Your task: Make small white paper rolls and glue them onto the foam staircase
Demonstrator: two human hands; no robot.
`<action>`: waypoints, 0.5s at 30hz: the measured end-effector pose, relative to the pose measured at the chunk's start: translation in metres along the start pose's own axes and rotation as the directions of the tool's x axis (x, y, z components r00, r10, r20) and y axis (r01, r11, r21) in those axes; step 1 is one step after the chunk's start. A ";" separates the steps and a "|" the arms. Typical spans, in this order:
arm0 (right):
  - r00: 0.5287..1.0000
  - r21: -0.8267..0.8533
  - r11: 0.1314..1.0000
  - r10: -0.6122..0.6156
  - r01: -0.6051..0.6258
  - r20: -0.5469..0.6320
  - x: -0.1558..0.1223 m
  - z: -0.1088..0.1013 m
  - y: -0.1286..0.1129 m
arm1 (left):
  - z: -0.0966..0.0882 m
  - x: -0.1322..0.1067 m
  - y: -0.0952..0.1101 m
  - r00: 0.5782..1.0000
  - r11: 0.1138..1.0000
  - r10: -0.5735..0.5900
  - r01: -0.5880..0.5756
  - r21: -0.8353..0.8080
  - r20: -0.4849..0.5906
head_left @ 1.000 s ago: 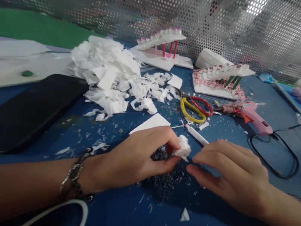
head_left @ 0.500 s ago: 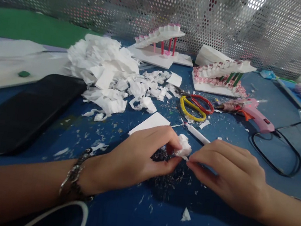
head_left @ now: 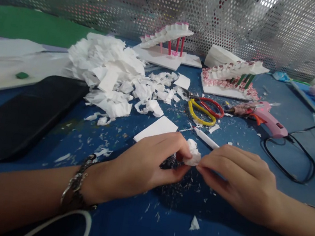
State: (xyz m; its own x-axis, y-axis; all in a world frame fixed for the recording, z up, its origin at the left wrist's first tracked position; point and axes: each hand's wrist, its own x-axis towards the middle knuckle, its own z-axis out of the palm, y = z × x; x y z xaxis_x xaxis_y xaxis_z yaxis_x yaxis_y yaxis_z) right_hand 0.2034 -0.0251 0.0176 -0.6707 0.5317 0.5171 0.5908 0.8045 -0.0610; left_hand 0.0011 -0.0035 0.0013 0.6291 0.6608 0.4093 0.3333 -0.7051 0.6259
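Note:
Between thumb and fingers, my left hand point(head_left: 148, 160) pinches a small crumpled wad of white tissue paper point(head_left: 193, 153). The fingertips of my right hand point(head_left: 239, 181) are closed at the wad's right lower edge, gripping it there. Just behind my left hand lies a white square card point(head_left: 157, 129). A white pen-like stick point(head_left: 206, 138) rests beyond the wad. Farther back are scissors point(head_left: 202, 113) with one yellow and one red handle. A heap of torn white tissue paper point(head_left: 106, 63) stands at the back left.
A pink glue gun point(head_left: 271, 119) with a black cord point(head_left: 313, 163) lies at right. Two small white staircase models point(head_left: 169, 37) point(head_left: 231, 76) stand along the perforated metal screen point(head_left: 162, 4). A black phone-like slab point(head_left: 24, 118) lies at left. Paper scraps litter the blue table point(head_left: 118, 218).
The wad has turned slightly between my fingers, and my right fingertips now sit closer against it. The narrow bit of paper between wad and right hand no longer shows.

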 end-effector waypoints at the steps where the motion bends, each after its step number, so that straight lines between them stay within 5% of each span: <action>1: 1.000 -0.004 1.000 0.001 -0.001 0.000 0.000 0.000 0.000 | 0.000 0.000 0.000 1.000 1.000 -0.001 0.001 -0.005 0.007; 15: 0.999 -0.042 0.999 -0.001 0.003 0.043 0.001 0.002 0.000 | 0.001 -0.001 -0.003 0.997 1.000 0.023 -0.023 0.000 0.071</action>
State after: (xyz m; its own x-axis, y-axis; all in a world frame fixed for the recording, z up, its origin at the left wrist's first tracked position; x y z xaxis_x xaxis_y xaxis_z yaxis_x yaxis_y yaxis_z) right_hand 0.2020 -0.0247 0.0166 -0.6901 0.5414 0.4803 0.6070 0.7944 -0.0234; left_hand 0.0000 -0.0027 -0.0015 0.6852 0.6242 0.3754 0.3186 -0.7202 0.6163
